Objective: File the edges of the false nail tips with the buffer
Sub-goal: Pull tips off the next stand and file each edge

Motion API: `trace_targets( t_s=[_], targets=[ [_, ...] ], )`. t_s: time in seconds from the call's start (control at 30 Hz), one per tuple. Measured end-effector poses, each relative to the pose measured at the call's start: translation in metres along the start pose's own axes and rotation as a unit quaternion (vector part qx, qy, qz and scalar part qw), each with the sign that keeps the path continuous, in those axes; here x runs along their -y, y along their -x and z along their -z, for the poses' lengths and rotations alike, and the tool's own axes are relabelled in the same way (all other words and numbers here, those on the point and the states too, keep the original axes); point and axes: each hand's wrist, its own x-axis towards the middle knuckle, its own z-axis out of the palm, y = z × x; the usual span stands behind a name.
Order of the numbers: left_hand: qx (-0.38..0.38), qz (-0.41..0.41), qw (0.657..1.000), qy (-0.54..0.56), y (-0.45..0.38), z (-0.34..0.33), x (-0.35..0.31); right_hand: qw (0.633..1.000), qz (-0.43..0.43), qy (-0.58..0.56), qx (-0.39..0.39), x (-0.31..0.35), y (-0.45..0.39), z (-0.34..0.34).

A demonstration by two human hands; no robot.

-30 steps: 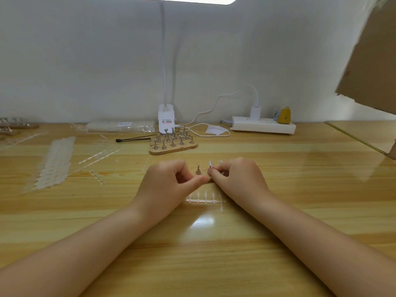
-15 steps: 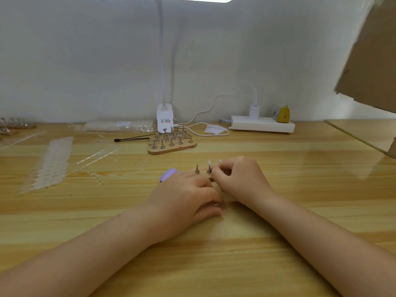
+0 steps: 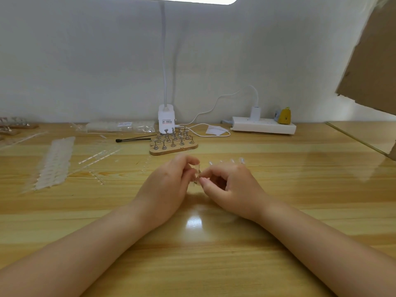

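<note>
Head view: both hands (image 3: 169, 185) pinch a clear, roughly upright nail tip (image 3: 196, 171).

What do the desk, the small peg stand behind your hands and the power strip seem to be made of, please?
Desk: wood or wood-look laminate, glossy; grain lines and a lamp glare show.
Peg stand: pale unfinished-looking wooden base with silvery, probably metal, pegs.
Power strip: smooth white plastic, by its look.

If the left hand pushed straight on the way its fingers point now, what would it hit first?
Probably the right hand: the left hand points across at it, both pinching a small clear nail tip between them. Depth is uncertain.
</note>
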Motion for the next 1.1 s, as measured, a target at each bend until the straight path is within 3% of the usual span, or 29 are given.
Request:
trace_targets(
  t_s=[0.57,1.1],
  targets=[
    [-0.012,-0.051,0.999,0.002,0.0017,0.0015,-0.0010,0.992,-0.094,-0.085,-0.028,0.0016,-0.0021,-0.0033],
    [-0.070,-0.116,0.988,-0.069,0.0021,0.0033,-0.0052,0.983,-0.091,-0.162,0.009,0.0044,-0.0017,0.0016]
  ],
)
